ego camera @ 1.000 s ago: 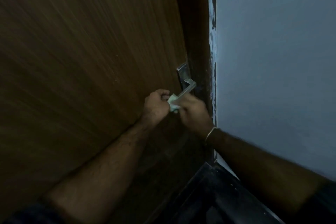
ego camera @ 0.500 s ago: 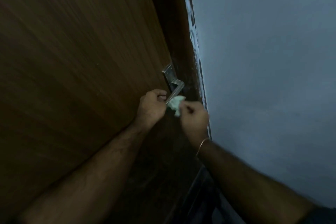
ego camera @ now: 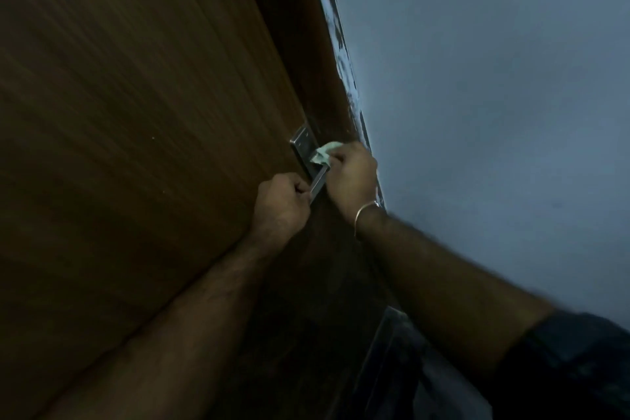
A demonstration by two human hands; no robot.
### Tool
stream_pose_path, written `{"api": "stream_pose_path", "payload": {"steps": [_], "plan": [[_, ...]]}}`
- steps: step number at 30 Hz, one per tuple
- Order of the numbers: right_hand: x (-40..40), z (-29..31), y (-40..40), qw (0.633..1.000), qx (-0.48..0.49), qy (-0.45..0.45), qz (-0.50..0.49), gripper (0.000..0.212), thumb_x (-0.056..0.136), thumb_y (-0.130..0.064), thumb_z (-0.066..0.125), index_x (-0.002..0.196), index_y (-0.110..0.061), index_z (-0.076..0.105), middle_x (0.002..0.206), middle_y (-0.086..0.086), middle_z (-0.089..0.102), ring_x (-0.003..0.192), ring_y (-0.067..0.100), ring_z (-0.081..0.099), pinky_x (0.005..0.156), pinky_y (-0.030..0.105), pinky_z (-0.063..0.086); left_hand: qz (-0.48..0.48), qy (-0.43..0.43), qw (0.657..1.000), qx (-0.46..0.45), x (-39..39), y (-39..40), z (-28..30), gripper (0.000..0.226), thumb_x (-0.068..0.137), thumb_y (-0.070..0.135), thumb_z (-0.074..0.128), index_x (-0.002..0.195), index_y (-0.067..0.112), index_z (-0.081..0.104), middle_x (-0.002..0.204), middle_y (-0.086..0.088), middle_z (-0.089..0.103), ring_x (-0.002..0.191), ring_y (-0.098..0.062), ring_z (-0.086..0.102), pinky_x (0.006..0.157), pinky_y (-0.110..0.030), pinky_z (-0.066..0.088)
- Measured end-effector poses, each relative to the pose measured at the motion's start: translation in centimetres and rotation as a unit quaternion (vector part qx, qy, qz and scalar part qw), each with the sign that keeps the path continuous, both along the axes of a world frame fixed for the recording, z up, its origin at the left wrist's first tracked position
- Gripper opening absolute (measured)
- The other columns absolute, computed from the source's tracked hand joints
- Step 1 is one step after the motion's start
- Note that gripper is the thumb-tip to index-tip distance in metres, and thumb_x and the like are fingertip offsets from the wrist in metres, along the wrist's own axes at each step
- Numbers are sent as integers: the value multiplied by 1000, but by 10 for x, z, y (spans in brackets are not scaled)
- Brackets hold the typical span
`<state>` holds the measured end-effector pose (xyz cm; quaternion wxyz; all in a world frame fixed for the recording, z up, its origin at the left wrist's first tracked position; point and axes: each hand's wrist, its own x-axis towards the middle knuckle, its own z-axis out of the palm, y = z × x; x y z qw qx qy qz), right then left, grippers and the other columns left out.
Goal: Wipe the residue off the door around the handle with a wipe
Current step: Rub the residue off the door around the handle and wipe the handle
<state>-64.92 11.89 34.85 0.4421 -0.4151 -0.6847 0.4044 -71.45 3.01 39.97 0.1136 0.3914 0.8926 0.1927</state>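
A brown wooden door (ego camera: 143,133) fills the left of the view. Near its right edge sits a silver lever handle (ego camera: 318,182) on a metal backplate (ego camera: 303,143). My left hand (ego camera: 281,204) is closed around the free end of the lever. My right hand (ego camera: 351,174) pinches a crumpled pale green wipe (ego camera: 324,153) and presses it against the backplate just above the lever's pivot. A thin bangle circles my right wrist.
The dark door edge and frame (ego camera: 335,44) run diagonally to the right of the handle. A grey-blue wall (ego camera: 494,95) fills the right side. The scene is dim; dark floor shows at the bottom.
My right hand has lifted the wipe from below the lever's end up to the backplate by the pivot. The left hand keeps its grip on the lever. The view has swung.
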Motion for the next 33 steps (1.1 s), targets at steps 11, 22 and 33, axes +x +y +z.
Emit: {"api": "stream_pose_path", "payload": {"steps": [11,22,33], "plan": [[-4,28,15,925,217,-282,133,24,94,-6,51,112,1,64,111,18,64,101,34,61,87,45,54,-24,38,999,-21,7,0,8,10,95,15,57,100,18,65,101,-1,65,89,-12,60,73,-26,47],[6,20,10,907,262,-276,182,23,95,-7,50,115,-2,62,116,15,62,107,30,58,88,45,54,-13,38,999,-28,9,-1,11,10,95,15,56,101,18,64,103,-1,66,88,-10,59,72,-25,46],[14,-21,-49,987,-108,117,34,21,87,-1,64,104,-8,74,101,4,73,88,3,65,78,2,45,-2,26,1000,-17,11,-1,12,7,94,17,59,94,19,66,90,6,64,75,-3,56,62,-18,44]]}}
